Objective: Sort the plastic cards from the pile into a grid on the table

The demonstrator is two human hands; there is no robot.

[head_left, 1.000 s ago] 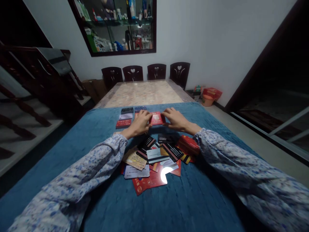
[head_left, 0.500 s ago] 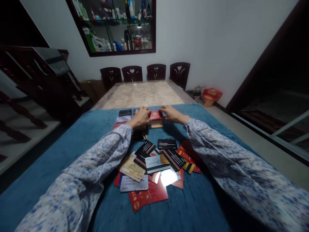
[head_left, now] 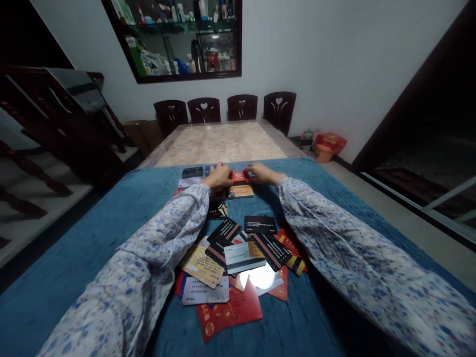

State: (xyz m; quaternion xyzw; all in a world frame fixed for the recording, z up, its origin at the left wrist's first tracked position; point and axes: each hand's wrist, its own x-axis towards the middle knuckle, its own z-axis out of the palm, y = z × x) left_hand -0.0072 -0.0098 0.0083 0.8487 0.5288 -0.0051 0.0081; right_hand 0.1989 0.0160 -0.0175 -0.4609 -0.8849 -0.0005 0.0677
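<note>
Both my hands reach far across a blue cloth [head_left: 92, 248]. My left hand [head_left: 218, 176] and my right hand [head_left: 261, 173] pinch the two ends of a red card [head_left: 238, 176] low over the cloth near its far edge. Just in front of it lies an orange card [head_left: 241, 191]. Left of my left hand a few cards sit in a column, a dark one [head_left: 192, 172] at the top. Between my forearms spreads a loose pile of cards [head_left: 238, 253], black, red, gold and white, with a large red card [head_left: 228, 312] nearest me.
Beyond the cloth the marble tabletop [head_left: 223, 141] runs to four dark chairs [head_left: 223, 108] at the wall. A glass cabinet [head_left: 182, 37] hangs above them. A wooden stair rail [head_left: 44, 124] stands left. A red bag [head_left: 329, 145] sits on the floor right.
Both hands have carried the red card farther away toward the cloth's far edge and lowered it. An orange card now shows in front of them. The view has shifted forward.
</note>
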